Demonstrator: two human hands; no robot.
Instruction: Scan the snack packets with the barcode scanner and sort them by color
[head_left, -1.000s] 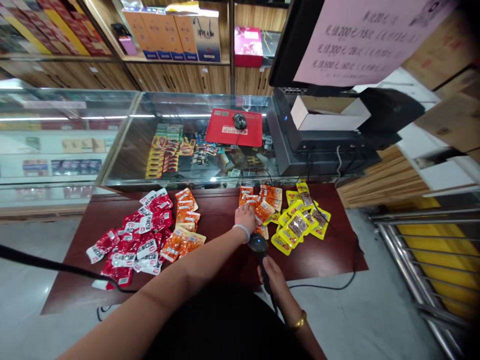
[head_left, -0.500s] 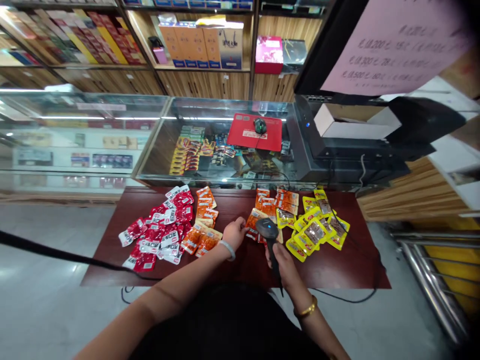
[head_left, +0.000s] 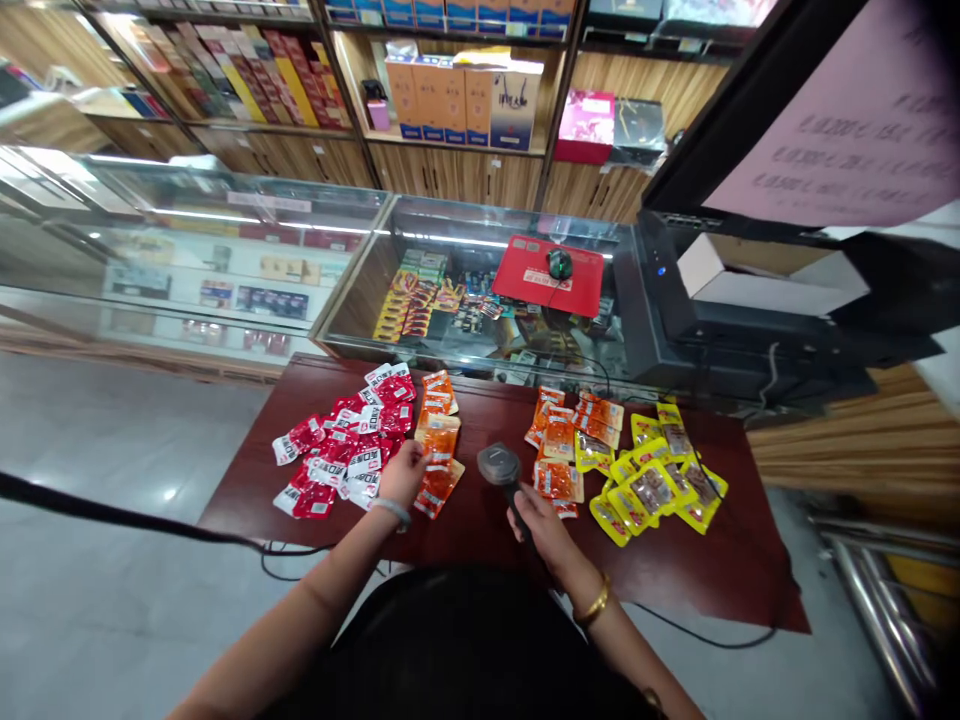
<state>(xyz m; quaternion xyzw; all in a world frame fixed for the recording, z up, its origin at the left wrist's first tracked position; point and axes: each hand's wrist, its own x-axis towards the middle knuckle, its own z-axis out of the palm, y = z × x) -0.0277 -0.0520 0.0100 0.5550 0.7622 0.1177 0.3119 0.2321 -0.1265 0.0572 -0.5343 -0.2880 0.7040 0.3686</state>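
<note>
My right hand (head_left: pixel 536 522) grips the handle of a black barcode scanner (head_left: pixel 500 466), whose head points down at the dark red table (head_left: pixel 480 520). My left hand (head_left: pixel 405 470) rests on the left pile of orange snack packets (head_left: pixel 437 450), its fingers pinched on one packet at the pile's edge. Red and white packets (head_left: pixel 341 455) lie further left. To the right of the scanner lie more orange packets (head_left: pixel 570 435) and a heap of yellow packets (head_left: pixel 652 485).
Behind the table stands a glass display counter (head_left: pixel 360 290) with a red mouse pad (head_left: pixel 547 275) and a black mouse (head_left: pixel 559 263). A black monitor and till unit (head_left: pixel 720 330) stand at the right. Shelves of boxes fill the back wall. A black cable (head_left: pixel 135 520) crosses the floor.
My left hand has moved from the right orange group across to the left orange pile with a packet. The scanner has shifted left with it. The camera has turned to the left.
</note>
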